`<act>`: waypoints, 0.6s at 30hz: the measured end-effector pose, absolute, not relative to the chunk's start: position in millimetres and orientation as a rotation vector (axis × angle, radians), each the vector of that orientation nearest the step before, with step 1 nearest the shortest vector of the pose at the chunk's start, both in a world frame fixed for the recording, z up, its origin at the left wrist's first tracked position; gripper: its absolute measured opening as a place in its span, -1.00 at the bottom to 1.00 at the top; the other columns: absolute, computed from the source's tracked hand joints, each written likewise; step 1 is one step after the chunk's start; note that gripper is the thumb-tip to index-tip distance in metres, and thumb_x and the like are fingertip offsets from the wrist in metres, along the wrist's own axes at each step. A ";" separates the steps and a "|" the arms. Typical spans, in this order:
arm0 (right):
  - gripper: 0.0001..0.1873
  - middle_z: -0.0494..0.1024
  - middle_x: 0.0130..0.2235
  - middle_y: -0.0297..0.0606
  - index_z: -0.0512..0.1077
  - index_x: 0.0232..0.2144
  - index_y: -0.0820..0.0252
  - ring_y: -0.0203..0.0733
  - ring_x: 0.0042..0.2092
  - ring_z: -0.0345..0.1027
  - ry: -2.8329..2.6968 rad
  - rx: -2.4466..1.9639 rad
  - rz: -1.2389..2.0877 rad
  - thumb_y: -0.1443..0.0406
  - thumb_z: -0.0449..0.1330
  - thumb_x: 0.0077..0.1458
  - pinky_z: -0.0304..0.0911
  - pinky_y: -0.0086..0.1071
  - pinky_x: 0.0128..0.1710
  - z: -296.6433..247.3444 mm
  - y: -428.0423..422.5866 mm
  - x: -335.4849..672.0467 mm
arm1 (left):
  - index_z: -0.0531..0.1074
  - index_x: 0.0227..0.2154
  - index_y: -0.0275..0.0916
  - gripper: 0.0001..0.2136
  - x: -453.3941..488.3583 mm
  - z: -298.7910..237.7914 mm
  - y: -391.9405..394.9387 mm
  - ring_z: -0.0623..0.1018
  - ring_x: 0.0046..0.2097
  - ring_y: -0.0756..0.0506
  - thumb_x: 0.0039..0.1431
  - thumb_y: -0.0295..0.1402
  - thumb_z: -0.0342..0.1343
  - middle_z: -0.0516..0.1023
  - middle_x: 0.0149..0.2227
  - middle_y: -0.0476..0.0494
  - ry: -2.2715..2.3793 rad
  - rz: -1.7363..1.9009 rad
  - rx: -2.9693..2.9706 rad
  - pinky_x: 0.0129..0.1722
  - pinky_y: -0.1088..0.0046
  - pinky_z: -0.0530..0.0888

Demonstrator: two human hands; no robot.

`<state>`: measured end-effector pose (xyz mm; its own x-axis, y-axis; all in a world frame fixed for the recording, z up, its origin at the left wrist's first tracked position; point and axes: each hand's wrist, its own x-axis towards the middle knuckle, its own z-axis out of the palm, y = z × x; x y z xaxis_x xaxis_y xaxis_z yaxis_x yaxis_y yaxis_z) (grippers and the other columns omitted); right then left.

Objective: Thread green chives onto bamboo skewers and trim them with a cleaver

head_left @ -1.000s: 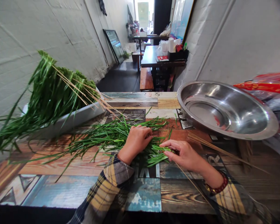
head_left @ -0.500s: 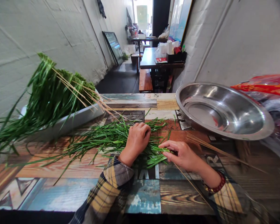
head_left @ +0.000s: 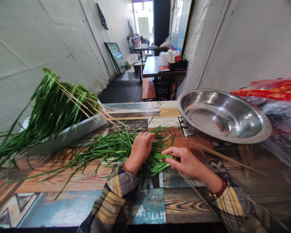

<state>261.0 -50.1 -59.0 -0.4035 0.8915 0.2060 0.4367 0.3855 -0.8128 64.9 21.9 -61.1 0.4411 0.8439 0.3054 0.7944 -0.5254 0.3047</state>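
A loose pile of garlic chives (head_left: 111, 145) lies across the middle of the table, leaves trailing to the left. Over the right part of this pile, my left hand (head_left: 141, 149) has its fingers curled down onto the stalks; its fingertips are hidden. My right hand (head_left: 188, 161) pinches the chive ends (head_left: 166, 156) between thumb and fingers. From under that palm a thin bamboo skewer (head_left: 195, 189) runs down toward the table's near edge. More bamboo skewers (head_left: 220, 153) lie in a fanned bundle to the right of my right hand.
At left, a white tray (head_left: 70, 131) bears a tall row of skewered chives (head_left: 63, 100), with bare skewers sticking out. A large steel basin (head_left: 254, 129) stands at right, beside plastic bags (head_left: 276, 89). Farther back are another table (head_left: 150, 64) and a bench (head_left: 149, 89).
The view has tilted up slightly and shifted, so the scene sits a little lower and left. Both hands keep nearly the same place and grip on the chives.
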 end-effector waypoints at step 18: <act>-0.78 0.54 -0.41 -0.32 0.47 -0.20 0.24 -0.35 -0.47 0.37 -2.002 -1.183 0.886 0.31 0.11 0.11 0.23 -0.48 -0.43 -59.4 -50.6 260.7 | 0.43 -0.43 -0.21 -0.89 71.2 -53.2 13.8 0.39 -0.16 -0.13 0.17 -0.41 0.03 0.50 -0.24 -0.11 1.391 0.458 2.761 -0.24 0.32 0.22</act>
<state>260.7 -50.6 -59.4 -0.3889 0.9025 0.1853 0.4694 0.3671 -0.8030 71.2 13.8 -53.2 0.5608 0.7888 0.2516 0.7841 -0.6036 0.1447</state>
